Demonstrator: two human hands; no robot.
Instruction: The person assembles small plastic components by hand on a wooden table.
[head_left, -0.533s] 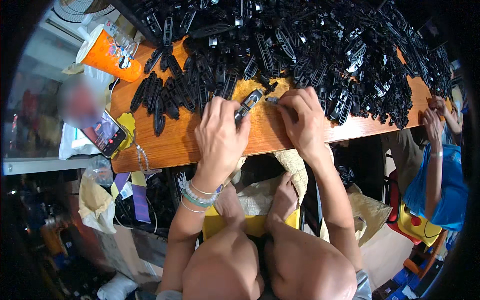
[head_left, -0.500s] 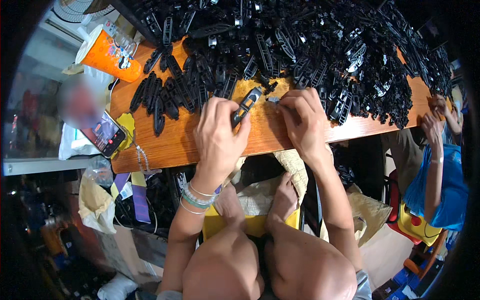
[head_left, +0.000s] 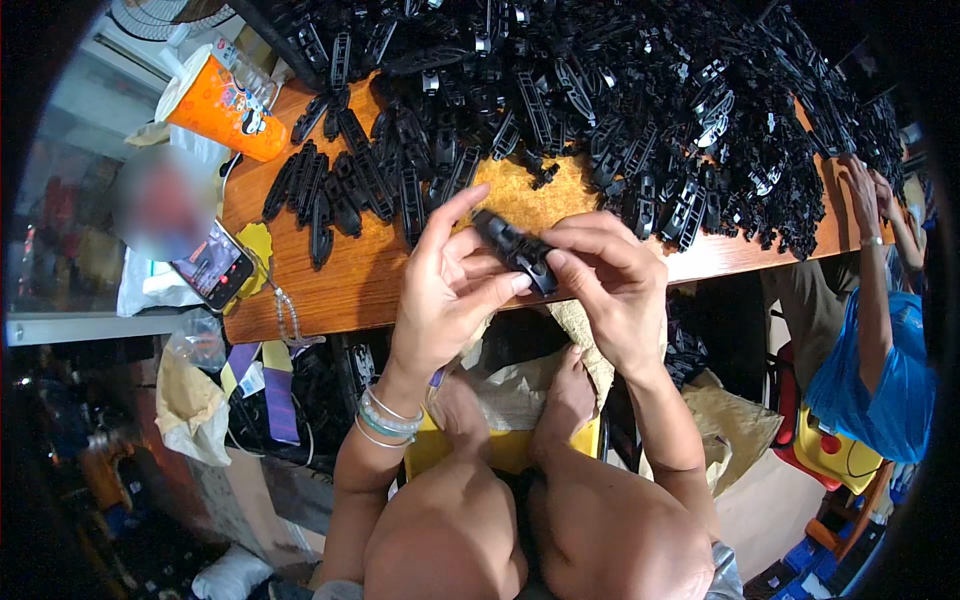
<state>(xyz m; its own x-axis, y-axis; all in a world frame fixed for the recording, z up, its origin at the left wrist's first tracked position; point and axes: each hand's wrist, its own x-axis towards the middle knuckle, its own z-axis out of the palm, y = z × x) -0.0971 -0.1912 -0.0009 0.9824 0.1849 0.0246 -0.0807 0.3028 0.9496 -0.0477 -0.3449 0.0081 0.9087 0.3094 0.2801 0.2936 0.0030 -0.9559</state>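
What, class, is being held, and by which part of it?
The right grip holds a black part near its lower end; the left grip's thumb touches that end.

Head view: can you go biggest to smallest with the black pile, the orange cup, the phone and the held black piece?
1. Black pile
2. Orange cup
3. Phone and held black piece: too alike to rank

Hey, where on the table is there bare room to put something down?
The table has bare wood between the clear strand and left hand, plus a smaller patch between the held black part and the pile, which crowds the far side.
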